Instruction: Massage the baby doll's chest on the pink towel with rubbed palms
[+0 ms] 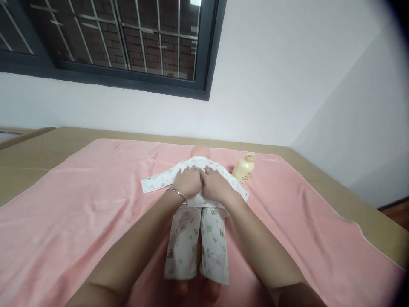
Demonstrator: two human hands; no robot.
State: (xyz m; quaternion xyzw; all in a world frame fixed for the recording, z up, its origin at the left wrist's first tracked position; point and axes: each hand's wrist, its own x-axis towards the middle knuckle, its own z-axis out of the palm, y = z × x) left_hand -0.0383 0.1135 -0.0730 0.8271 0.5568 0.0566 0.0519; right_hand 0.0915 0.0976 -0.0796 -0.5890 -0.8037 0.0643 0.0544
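Observation:
A baby doll (200, 151) in a white printed top (156, 181) and matching trousers (183, 243) lies stretched out on a pink blanket (105, 183), its bare feet toward me. My left hand (188, 182), with a silver bangle at its wrist, lies flat on the upper part of the top. Beside it, my right hand (216, 184) rests flat on the same cloth, and the two hands meet at the thumbs. The fingers of both point toward the doll's head. Nothing is held in either hand. Whether the doll lies face up or face down I cannot tell.
A pale yellow pump bottle (244, 169) stands on the blanket just right of the doll's shoulder. The blanket covers most of a wooden table (322, 175). Behind it is a white wall (255, 85) with a dark-framed barred window (134, 72).

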